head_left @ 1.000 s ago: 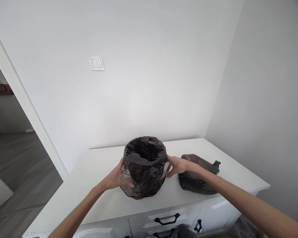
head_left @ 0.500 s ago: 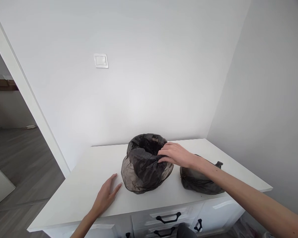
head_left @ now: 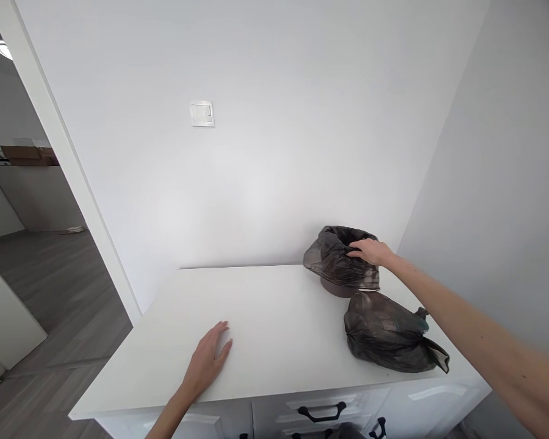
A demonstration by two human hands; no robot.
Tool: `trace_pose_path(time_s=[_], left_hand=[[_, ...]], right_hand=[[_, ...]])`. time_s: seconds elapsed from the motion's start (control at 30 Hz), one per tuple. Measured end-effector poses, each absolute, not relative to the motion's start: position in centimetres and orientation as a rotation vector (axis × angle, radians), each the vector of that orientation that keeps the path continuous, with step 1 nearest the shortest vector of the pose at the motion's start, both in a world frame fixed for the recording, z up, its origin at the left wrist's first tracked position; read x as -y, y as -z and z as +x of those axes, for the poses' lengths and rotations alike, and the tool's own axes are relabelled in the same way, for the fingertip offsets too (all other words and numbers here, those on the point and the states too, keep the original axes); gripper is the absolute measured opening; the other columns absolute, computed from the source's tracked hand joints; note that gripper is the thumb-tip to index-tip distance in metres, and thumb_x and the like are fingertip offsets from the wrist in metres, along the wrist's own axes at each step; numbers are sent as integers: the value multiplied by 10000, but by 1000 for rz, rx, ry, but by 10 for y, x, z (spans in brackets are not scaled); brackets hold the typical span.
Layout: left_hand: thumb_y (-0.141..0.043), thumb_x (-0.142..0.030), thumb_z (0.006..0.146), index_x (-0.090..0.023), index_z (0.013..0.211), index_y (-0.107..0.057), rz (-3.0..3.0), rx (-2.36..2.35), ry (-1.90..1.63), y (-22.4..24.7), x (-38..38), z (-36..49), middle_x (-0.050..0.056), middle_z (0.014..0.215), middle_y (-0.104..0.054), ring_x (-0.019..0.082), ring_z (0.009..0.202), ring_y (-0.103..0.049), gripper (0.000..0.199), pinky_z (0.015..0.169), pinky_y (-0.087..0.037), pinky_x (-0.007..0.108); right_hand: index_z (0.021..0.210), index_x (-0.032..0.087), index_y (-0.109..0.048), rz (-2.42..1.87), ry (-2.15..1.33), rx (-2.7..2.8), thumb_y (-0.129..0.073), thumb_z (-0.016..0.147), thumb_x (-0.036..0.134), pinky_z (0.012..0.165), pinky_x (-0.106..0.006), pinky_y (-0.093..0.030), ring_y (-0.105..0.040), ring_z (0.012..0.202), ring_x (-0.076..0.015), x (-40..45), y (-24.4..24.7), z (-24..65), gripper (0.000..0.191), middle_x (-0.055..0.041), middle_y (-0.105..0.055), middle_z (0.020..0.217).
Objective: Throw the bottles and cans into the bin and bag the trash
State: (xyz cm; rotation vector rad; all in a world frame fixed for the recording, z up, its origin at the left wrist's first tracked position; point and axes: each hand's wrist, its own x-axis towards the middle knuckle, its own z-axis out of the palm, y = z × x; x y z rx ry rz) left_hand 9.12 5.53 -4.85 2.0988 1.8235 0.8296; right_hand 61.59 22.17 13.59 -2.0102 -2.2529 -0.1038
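A small bin lined with a black trash bag [head_left: 336, 259] stands at the back right of the white countertop [head_left: 256, 323]; its brown base shows below the bag's folded-over edge. My right hand [head_left: 370, 251] grips the near right part of its rim, fingers closed over the bag. In front of it lies a filled, knotted black trash bag [head_left: 384, 335], partly see-through, on its side. My left hand [head_left: 208, 360] rests on the countertop near the front left, fingers stretched out, holding nothing.
A white cabinet with black drawer handles [head_left: 321, 412] is under the countertop. Walls close off the back and right, with a light switch [head_left: 202, 114] on the back wall. A doorway at left shows a grey floor [head_left: 68, 292] and brown boxes [head_left: 27, 153].
My right hand has moved the lined bin from the middle of the countertop to the back right. My left hand stays on the countertop. The view has shifted slightly.
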Motion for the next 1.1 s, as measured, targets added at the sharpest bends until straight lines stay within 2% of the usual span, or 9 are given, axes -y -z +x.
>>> trace_pose_path(time_s=[0.13,0.27,0.33,0.47,0.57,0.63,0.77,0.97,1.1], left_hand=[[-436,-531,1000,-304,1313,-578,2131,-1834,-818,50,-56,90,33,1521,-571,301,1436,-498,412,1166,-456,490],[-426,-525,1009,-299,1312,-583,2169,-1819,-806,56,-57,88,41,1527,-564,302,1443,-489,409,1153,-462,510],[-423,-522,1012,-292,1327,-577,2187,-1813,-799,60,-59,87,50,1532,-557,301,1449,-480,419,1150,-462,516],[-415,-514,1014,-279,1335,-569,2232,-1814,-792,65,-62,86,54,1531,-558,294,1459,-467,427,1172,-437,518],[-399,-522,1011,-279,1338,-558,2246,-1823,-770,65,-64,88,46,1541,-549,286,1466,-458,437,1185,-424,515],[-382,-525,1013,-274,1348,-543,2249,-1830,-738,63,-64,89,44,1558,-530,278,1479,-439,449,1198,-406,513],[-350,-524,1016,-257,1359,-526,2266,-1843,-689,60,-64,93,57,1573,-510,281,1489,-421,469,1200,-396,516],[-364,-517,1011,-253,1369,-527,2299,-1848,-675,61,-65,98,79,1556,-527,307,1459,-460,473,1174,-417,528],[-357,-527,1010,-257,1361,-529,2296,-1860,-659,59,-66,102,70,1558,-525,309,1453,-467,475,1166,-426,526]], right_hand=[[1416,178,-615,-2055,114,2178,-453,1013,427,916,-501,-522,-631,1221,-411,-217,-127,637,500,-229,-682,1320],[1563,209,-407,-1820,248,2180,-444,1014,432,1109,-503,-439,-500,1399,-354,-186,-107,642,594,-160,-544,1519],[1556,227,-393,-1595,351,2150,-415,1024,459,1159,-503,-404,-462,1432,-334,-159,-91,647,581,-127,-487,1569],[1488,284,-455,-1485,311,2013,-417,1023,519,1111,-500,-464,-525,1373,-324,-97,-45,676,522,-103,-540,1512],[1411,244,-520,-1639,121,1645,-453,987,554,980,-469,-553,-606,1268,-328,-60,4,710,530,-149,-572,1458],[1284,173,-593,-1733,-33,1273,-464,948,584,915,-479,-580,-678,1134,-336,-43,41,733,546,-197,-644,1328],[1098,179,-668,-1750,-383,1074,-529,863,647,785,-441,-620,-750,899,-302,-24,104,758,542,-165,-751,1104],[1299,243,-660,-1583,-617,1159,-557,858,701,808,-365,-608,-705,1093,-292,-19,120,750,645,-122,-715,1302],[1267,220,-673,-1555,-666,1214,-591,842,724,802,-364,-598,-687,1125,-311,-20,103,726,663,-129,-723,1272]])
